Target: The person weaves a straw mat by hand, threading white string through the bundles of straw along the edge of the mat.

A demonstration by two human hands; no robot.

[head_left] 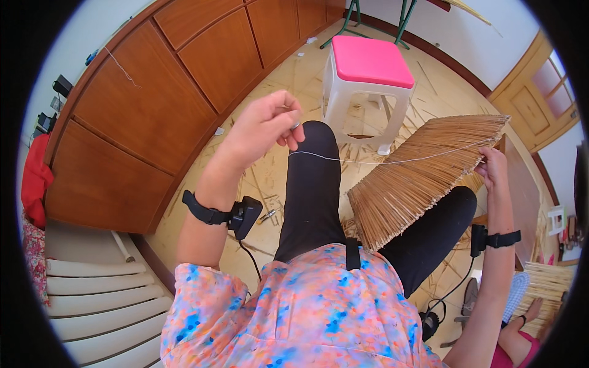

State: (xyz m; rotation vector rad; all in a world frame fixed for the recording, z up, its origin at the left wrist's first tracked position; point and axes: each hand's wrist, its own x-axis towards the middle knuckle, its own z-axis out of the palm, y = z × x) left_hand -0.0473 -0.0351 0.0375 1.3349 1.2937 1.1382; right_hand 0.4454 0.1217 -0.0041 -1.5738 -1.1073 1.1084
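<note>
My left hand (267, 126) is raised over my left knee, with its fingers curled in a pinch. A thin pale string (362, 162) runs from just below those fingers across to the far right. Something small and silvery shows at the fingers, too small to name. A fan-shaped panel of brown straw stalks (423, 172), bound side by side, leans over my right thigh. My right hand (492, 167) grips its right edge, close to where the string meets it. The fingertips behind the panel are partly hidden.
A white plastic stool (365, 113) with a pink seat (372, 61) stands ahead. Wooden cabinets (141, 80) line the left, above a white radiator (104, 300). Loose stalks litter the floor, with a small tool (266, 216) among them. Another person's arm (518, 334) shows at lower right.
</note>
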